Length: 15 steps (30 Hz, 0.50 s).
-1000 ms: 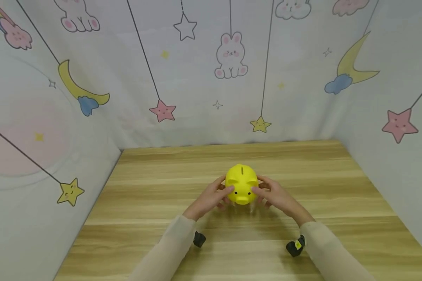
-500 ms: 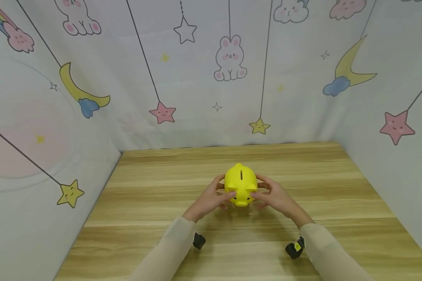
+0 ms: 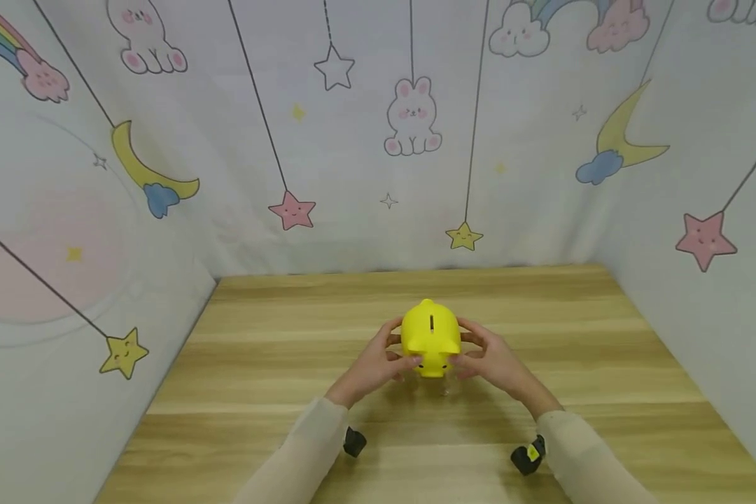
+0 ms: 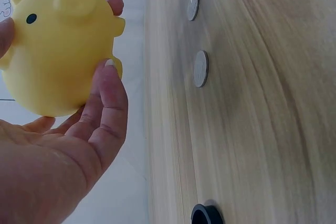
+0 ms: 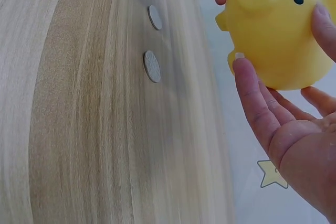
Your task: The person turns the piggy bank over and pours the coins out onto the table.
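Observation:
A yellow piggy bank is held up over the table, its snout toward me and the dark coin slot on top showing. My left hand grips it from the left, thumb by one eye and the other fingers round the side and belly. From the right, my right hand holds it the same way, thumb beside the other eye. Both wrist views show a gap between the pig and the tabletop. Two silver coins, a nearer coin and another coin, lie on the wood below.
A small black round piece rests on the table to the left of the coins. The wood-grain table ends at white fabric walls printed with stars, moons and rabbits, behind and on both sides.
Still between both hands, the pig has tipped forward: its eyes sit lower and more of its back and slot shows. The whole head view has shifted slightly upward.

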Each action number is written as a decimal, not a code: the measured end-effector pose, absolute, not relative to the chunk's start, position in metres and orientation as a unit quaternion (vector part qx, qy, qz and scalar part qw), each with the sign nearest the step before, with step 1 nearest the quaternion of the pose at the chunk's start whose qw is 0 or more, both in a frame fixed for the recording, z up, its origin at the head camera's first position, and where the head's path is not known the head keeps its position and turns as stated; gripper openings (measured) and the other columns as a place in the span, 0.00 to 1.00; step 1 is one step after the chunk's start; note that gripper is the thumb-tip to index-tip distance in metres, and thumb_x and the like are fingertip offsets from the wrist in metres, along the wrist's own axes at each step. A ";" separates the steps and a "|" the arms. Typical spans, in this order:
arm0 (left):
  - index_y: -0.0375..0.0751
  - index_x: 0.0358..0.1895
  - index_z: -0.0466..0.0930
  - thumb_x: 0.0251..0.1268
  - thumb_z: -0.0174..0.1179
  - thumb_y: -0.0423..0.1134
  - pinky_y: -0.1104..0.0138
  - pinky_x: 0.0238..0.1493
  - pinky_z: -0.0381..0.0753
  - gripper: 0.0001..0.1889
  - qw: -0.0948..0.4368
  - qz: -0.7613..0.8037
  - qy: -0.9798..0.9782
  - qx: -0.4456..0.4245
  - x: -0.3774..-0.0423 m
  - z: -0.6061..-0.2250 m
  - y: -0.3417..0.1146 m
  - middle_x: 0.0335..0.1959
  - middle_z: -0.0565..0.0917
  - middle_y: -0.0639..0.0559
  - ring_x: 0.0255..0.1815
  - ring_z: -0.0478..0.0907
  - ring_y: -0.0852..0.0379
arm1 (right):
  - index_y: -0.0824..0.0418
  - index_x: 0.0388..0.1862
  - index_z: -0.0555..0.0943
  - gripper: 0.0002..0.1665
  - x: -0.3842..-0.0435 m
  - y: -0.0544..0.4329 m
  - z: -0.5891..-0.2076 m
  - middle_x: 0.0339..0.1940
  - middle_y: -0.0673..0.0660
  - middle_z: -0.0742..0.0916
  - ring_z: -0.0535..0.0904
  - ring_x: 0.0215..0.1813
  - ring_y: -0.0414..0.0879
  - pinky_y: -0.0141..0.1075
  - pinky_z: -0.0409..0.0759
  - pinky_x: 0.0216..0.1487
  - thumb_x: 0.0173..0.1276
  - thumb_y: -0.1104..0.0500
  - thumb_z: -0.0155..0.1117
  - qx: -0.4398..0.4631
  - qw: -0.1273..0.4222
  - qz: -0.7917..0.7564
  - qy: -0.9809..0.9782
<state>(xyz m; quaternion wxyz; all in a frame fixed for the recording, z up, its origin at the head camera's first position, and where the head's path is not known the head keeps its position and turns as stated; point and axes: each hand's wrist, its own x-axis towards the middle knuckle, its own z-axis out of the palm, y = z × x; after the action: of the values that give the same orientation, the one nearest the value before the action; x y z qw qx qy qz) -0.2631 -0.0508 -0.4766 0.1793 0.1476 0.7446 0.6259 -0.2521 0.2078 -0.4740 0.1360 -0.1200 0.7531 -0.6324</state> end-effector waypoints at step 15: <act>0.58 0.78 0.50 0.57 0.73 0.33 0.56 0.48 0.82 0.50 0.114 0.643 0.729 0.202 -0.263 -0.477 -0.054 0.74 0.62 0.44 0.53 0.78 0.45 | 0.59 0.81 0.51 0.51 -0.250 0.206 -0.474 0.77 0.70 0.59 0.78 0.59 0.65 0.44 0.82 0.50 0.67 0.63 0.70 -0.181 0.090 -0.650 0.733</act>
<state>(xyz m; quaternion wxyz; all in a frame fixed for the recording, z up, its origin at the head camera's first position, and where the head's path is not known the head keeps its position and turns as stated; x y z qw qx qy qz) -0.2631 -0.0540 -0.4766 0.1141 0.2019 0.7295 0.6435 -0.2501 0.2064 -0.4740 0.0904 -0.1812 0.7327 -0.6497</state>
